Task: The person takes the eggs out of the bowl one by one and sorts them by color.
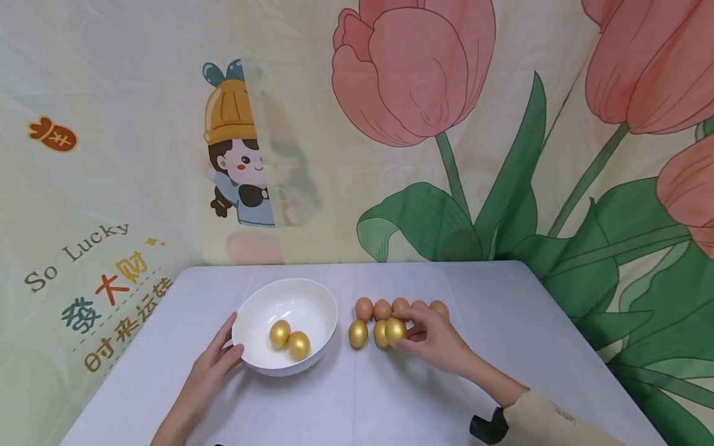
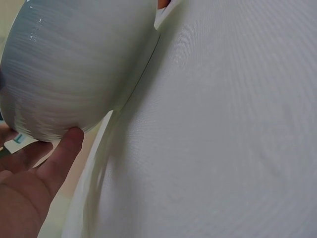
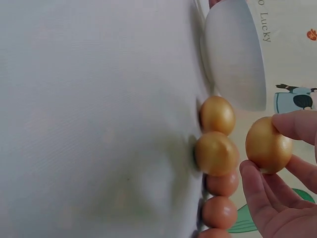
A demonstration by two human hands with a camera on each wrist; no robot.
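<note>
Between the thumb and fingertips of my right hand is a golden egg, raised off the table in the right wrist view. Just beside it, two more golden eggs rest on the cloth. My left hand touches the left side of a white bowl, its thumb and fingers against the outer wall. Inside the bowl lie two golden eggs, side by side. Behind the golden ones runs a row of brown eggs, partly covered by my right hand in the head view.
A white cloth covers the table, whose back edge meets a printed curtain with tulips and a cartoon figure. The bowl stands left of the eggs. A black band shows at my right sleeve.
</note>
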